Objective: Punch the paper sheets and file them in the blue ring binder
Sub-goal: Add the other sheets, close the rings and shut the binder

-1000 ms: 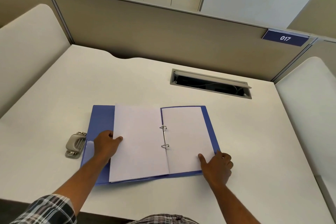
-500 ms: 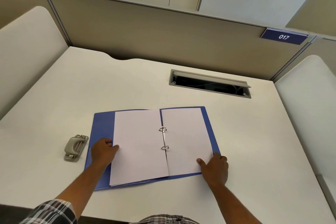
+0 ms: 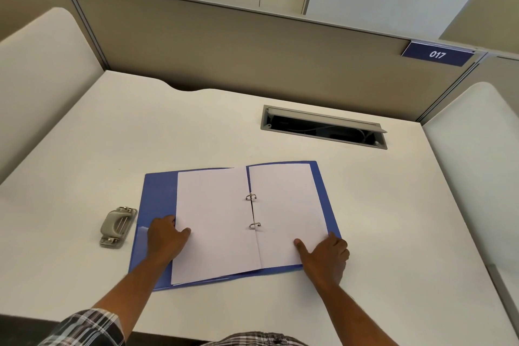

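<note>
So the blue binder (image 3: 157,199) is lying open flat on the desk (image 3: 196,126), and the paper sheets (image 3: 213,222) are already threaded on the two rings (image 3: 252,210), one stack on each side. Looks like you're basically at the squaring-up stage. Your left hand (image 3: 165,236) rests at the left edge of the left stack, thumb lying on the paper and the other fingers mostly hidden, so I can't tell if it's pinching anything. Your right hand (image 3: 325,253) sits at the bottom right corner of the right stack, thumb flat on the page, fingers loosely curled, gripping nothing. If I were you, I'd check the rings are fully snapped shut, then nudge the bottom edges even; the left stack looks a bit fanned. The hole punch (image 3: 118,227) sits just left of the binder, clear of both hands.
</note>
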A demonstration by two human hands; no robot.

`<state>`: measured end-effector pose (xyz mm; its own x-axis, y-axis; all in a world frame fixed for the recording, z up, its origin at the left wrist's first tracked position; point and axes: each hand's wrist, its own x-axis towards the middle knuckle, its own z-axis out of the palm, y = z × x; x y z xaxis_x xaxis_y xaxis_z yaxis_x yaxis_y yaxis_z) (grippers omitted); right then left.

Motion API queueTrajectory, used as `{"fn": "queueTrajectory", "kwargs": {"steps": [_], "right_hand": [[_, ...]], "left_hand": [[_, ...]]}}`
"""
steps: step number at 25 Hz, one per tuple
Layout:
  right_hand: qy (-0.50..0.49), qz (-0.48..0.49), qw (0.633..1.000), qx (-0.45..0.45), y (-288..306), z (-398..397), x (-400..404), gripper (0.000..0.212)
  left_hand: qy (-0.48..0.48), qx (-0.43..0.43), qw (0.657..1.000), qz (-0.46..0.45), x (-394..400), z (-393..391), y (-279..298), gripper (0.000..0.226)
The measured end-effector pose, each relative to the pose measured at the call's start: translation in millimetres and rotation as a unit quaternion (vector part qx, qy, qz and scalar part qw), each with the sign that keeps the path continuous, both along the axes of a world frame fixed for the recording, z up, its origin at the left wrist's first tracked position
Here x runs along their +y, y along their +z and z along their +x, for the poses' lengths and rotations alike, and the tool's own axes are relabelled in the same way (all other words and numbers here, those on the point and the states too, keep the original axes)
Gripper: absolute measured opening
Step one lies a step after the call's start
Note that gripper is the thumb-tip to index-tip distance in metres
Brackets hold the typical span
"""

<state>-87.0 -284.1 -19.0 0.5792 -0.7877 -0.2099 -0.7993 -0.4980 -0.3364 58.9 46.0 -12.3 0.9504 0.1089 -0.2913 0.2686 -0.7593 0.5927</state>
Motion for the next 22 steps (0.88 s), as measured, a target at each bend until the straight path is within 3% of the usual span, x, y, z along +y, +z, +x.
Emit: {"fn": "queueTrajectory", "kwargs": {"steps": [4,7,10,13,17,22], "right_hand": [[0.019,0.036,0.999,-0.003,-2,3,-1,0.086],[-0.023,0.113,0.992,-0.047,3,10,-2,0.069],[-0.104,0.182,0.962,-0.178,16,10,4,0.042],[-0.120,0.182,0.926,-0.309,42,7,25,0.027],[-0.002,0.196,0.895,-0.401,83,13,68,0.036],[0.210,0.192,0.885,-0.369,98,35,127,0.029]], "left_hand": [[-0.013,0.003,1.000,0.001,0,1,3,0.032],[-0.019,0.005,1.000,-0.003,0,1,5,0.030],[-0.025,0.006,1.000,-0.010,1,2,8,0.030],[-0.035,0.010,0.999,-0.029,5,6,7,0.032],[-0.022,0.014,0.998,-0.049,8,5,5,0.030],[0.010,0.043,0.994,-0.098,12,8,6,0.029]]}}
